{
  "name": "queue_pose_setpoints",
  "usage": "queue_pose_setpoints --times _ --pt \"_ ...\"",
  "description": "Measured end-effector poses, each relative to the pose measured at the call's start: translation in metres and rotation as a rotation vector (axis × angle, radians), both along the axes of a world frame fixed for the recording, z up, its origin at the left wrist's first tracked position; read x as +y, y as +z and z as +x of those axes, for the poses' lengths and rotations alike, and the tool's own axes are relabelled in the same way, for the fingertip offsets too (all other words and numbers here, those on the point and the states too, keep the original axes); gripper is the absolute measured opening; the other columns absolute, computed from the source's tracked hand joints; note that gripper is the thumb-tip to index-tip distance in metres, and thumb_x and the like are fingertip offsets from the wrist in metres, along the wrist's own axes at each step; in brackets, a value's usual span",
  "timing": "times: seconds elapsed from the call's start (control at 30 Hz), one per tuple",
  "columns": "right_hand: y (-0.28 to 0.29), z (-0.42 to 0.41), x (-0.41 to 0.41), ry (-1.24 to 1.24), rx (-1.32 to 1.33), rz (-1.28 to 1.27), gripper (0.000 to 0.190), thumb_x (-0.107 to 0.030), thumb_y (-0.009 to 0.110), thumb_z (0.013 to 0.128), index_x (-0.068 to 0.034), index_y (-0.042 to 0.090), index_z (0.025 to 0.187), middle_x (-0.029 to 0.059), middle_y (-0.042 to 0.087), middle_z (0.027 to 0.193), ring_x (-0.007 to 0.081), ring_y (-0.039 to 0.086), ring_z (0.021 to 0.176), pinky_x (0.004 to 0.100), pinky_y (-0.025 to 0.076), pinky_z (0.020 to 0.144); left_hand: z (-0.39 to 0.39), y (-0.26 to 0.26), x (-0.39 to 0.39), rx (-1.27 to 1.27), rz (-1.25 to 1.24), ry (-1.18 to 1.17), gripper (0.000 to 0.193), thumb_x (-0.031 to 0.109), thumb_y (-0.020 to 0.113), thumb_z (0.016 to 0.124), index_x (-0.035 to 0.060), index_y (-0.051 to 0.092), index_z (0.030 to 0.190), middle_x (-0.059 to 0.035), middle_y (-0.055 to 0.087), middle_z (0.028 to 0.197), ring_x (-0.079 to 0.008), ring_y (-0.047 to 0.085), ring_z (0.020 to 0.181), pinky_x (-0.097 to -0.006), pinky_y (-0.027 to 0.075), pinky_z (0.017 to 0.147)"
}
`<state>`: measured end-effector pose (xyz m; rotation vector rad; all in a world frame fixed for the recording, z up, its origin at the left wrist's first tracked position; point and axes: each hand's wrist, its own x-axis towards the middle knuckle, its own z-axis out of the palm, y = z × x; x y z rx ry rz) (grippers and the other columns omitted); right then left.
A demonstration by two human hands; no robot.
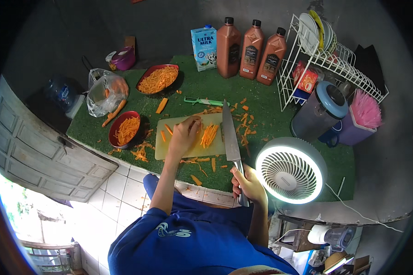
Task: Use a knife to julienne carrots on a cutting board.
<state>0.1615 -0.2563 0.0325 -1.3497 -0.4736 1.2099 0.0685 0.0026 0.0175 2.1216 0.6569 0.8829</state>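
My right hand [249, 184] grips the metal handle of a large kitchen knife [231, 134], its blade pointing away from me along the right edge of the cutting board [163, 151]. Over the middle of that pale board is my left hand [186, 132], fingers bent downward; whether something is pinched under them is hidden. A small pile of carrot sticks [209, 135] lies just right of my left hand. To its left are a few loose carrot pieces [163, 136]. Behind the board rests a green peeler [206, 101].
Cut carrot fills a red bowl [133, 114] and a larger red dish [175, 66]. A plastic bag [98, 103] holds whole carrots. Peelings litter the green mat [261, 113]. A lit ring fan [289, 175] stands near my right hand; bottles [229, 51] and a dish rack [287, 87] are behind.
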Motion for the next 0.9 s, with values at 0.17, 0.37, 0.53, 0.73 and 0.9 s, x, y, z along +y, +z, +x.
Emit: queue_pose_setpoints --times 0.17,0.37,0.53,0.73,0.9 --pt "-0.001 0.000 0.001 0.001 -0.040 -0.011 0.028 -0.027 0.055 0.103 0.001 0.053 0.108 0.0009 0.046 0.066 0.0099 0.049 0.047 0.0316 0.048 0.044 -0.013 -0.003 0.010 0.003 0.005 -0.012 0.028 0.006 0.066 0.089 -0.0009 0.066 0.116 -0.0136 0.074 0.092 -0.0211 0.073 0.080 -0.0298 0.057 0.072" --pt "-0.002 -0.003 0.004 -0.024 -0.075 -0.048 0.031 -0.032 0.056 0.103 -0.002 0.050 0.105 0.0005 0.044 0.066 0.0093 0.044 0.045 0.0326 0.046 0.042 -0.017 -0.011 0.011 0.022 0.038 -0.041 0.031 0.006 0.065 0.087 0.0029 0.065 0.118 -0.0162 0.073 0.095 -0.0283 0.072 0.085 -0.0371 0.056 0.077" --pt "0.003 -0.006 0.005 -0.048 -0.076 -0.070 0.031 -0.031 0.056 0.103 -0.001 0.050 0.105 0.0005 0.045 0.066 0.0089 0.045 0.046 0.0322 0.046 0.042 -0.007 -0.005 0.006 0.022 0.110 -0.109 0.032 0.011 0.065 0.088 -0.0014 0.062 0.117 -0.0164 0.071 0.084 -0.0363 0.068 0.083 -0.0441 0.055 0.077" --pt "0.002 -0.011 0.008 -0.059 -0.137 -0.091 0.028 -0.027 0.058 0.101 0.000 0.050 0.100 0.0011 0.047 0.065 0.0094 0.046 0.045 0.0322 0.048 0.042 0.006 -0.004 -0.023 0.241 0.159 -0.022 0.053 0.033 0.076 0.082 -0.0080 0.058 0.109 -0.0250 0.065 0.100 -0.0406 0.061 0.094 -0.0473 0.051 0.083" --pt "0.003 -0.014 0.008 -0.066 -0.182 -0.071 0.028 -0.027 0.058 0.102 -0.001 0.049 0.099 0.0006 0.046 0.064 0.0092 0.047 0.045 0.0312 0.048 0.041 0.017 -0.015 -0.039 0.290 0.292 0.108 0.057 0.039 0.078 0.079 -0.0053 0.060 0.109 -0.0240 0.058 0.110 -0.0409 0.054 0.104 -0.0460 0.047 0.091"
